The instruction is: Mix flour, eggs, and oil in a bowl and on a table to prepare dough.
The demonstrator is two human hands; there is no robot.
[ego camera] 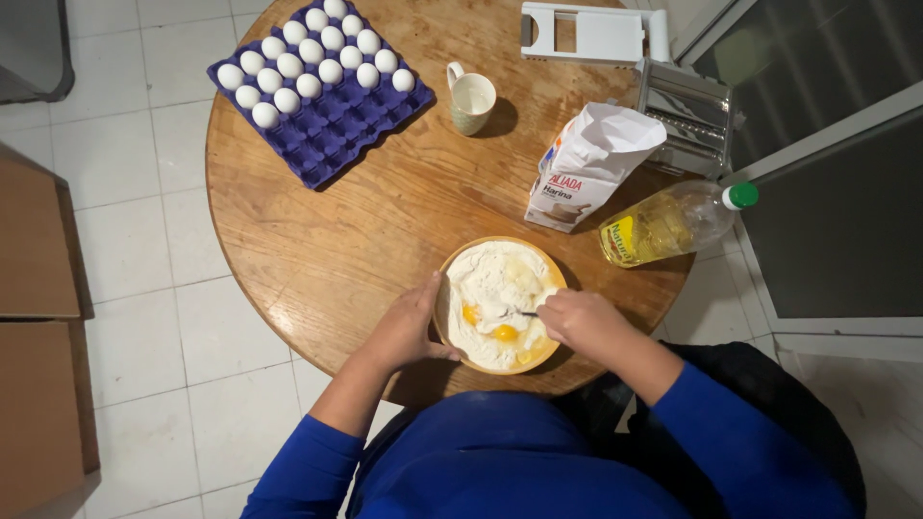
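A wooden bowl (552, 272) holding white flour and egg yolks (504, 333) sits at the near edge of a round wooden table (327, 250). My left hand (408, 327) grips the bowl's left rim. Over the bowl's right side, my right hand (583, 321) is closed on a thin dark utensil (520, 312) whose tip rests in the flour; I cannot tell what kind of utensil it is.
A purple egg tray (332, 125) with several white eggs lies at the far left. A pale mug (471, 100), an opened flour bag (588, 163), a bottle of yellow oil (673, 223), a metal pasta machine (687, 115) and a white slicer (586, 34) stand behind the bowl.
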